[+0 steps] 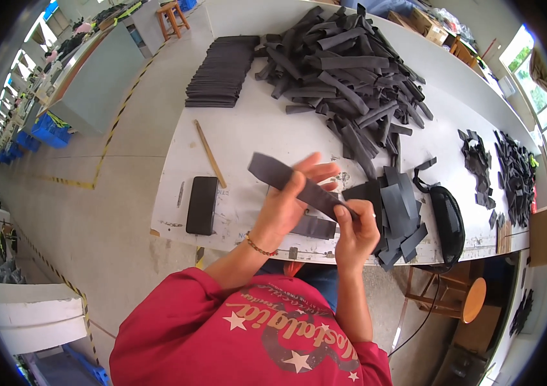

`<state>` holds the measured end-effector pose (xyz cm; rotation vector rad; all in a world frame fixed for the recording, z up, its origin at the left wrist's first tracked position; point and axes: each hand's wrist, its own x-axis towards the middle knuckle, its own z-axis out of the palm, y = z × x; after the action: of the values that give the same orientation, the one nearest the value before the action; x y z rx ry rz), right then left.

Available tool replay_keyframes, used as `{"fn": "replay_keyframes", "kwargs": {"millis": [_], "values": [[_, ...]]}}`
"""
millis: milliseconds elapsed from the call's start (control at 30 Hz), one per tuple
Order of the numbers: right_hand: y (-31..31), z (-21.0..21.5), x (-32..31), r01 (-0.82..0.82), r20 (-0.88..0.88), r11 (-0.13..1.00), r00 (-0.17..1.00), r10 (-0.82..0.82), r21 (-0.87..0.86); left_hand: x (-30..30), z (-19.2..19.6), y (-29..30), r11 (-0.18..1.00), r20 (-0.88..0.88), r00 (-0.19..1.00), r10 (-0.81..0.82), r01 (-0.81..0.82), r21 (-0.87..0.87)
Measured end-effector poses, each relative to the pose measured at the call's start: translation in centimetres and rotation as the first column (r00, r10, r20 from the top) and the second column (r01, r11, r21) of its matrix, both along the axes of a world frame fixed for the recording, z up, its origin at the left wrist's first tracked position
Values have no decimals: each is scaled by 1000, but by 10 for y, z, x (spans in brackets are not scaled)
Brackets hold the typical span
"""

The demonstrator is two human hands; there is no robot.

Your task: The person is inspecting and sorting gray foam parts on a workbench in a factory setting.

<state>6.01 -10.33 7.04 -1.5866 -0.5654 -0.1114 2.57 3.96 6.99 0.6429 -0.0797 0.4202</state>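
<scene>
A dark grey fabric strip [271,171] is held at a slant above the table's near edge. My left hand [281,211] has its thumb over the strip's middle, its fingers stretched out behind. At the strip's lower right end, my right hand [357,241] pinches it between thumb and fingers. Beneath my hands another dark strip [316,227] lies flat on the white table [254,135]. Flat dark grey pieces [399,206] lie in a loose stack just right of my right hand.
A big heap of dark strips [350,64] covers the back; a neat stack [222,71] sits left of it. A wooden stick [209,154] and a black phone [202,206] lie at left. Rightward are a black mesh-covered object [447,222] and scraps [477,167]; a stool [473,300] stands below.
</scene>
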Motion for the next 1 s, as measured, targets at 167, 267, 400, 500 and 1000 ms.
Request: {"fn": "replay_keyframes", "kwargs": {"millis": [167, 267, 400, 500, 1000], "values": [[-7, 6, 3, 40, 151, 999, 988, -39, -6, -11, -21, 37, 984, -212, 965, 156, -171, -55], [-13, 1, 5, -2, -162, 991, 986, 24, 137, -14, -21, 32, 984, -179, 971, 157, -170, -58], [-16, -12, 13, -42, -563, 929, 785, 259, 368, -10, -21, 30, 978, -296, 937, 184, -205, -43], [-18, -18, 12, -104, -511, 990, 848, 139, 96, -8, -24, 35, 959, -447, 850, 280, -269, 88], [-37, -85, -1, -21, -593, 973, 796, -123, -231, -62, -96, 50, 507, -402, 658, 637, 35, 861]]}}
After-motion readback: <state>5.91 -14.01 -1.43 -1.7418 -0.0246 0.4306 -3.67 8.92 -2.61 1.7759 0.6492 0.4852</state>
